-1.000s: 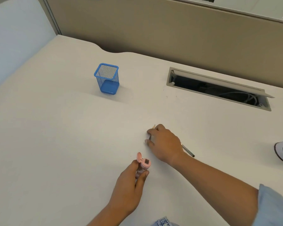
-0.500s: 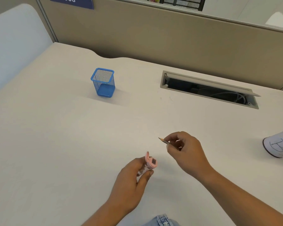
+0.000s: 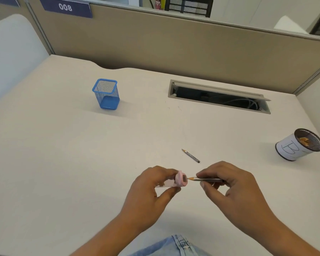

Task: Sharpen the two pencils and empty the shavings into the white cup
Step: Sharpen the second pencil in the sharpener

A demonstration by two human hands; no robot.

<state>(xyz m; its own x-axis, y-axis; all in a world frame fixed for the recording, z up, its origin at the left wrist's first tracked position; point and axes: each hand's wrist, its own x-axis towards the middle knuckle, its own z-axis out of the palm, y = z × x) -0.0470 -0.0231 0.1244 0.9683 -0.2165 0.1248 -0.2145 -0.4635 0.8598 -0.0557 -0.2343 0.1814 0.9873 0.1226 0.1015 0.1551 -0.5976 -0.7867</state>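
You are about to sharpen the first pencil [image 3: 207, 179]. Your right hand [image 3: 231, 183] pinches it tight; your left hand [image 3: 151, 187] is closed around the pink sharpener [image 3: 180, 180]. The tip sits just beside the hole. Push it in straight, then turn. The other pencil [image 3: 191, 155] lies on the bench [image 3: 63, 163]; the white cup [image 3: 292, 148] is far right.

Just beyond the grip only the loose pencil [image 3: 190, 155] lies on the desk [image 3: 63, 163]. Far right stands the white cup [image 3: 296, 145], far left the blue mesh holder [image 3: 106, 94]; between them the surface is free.
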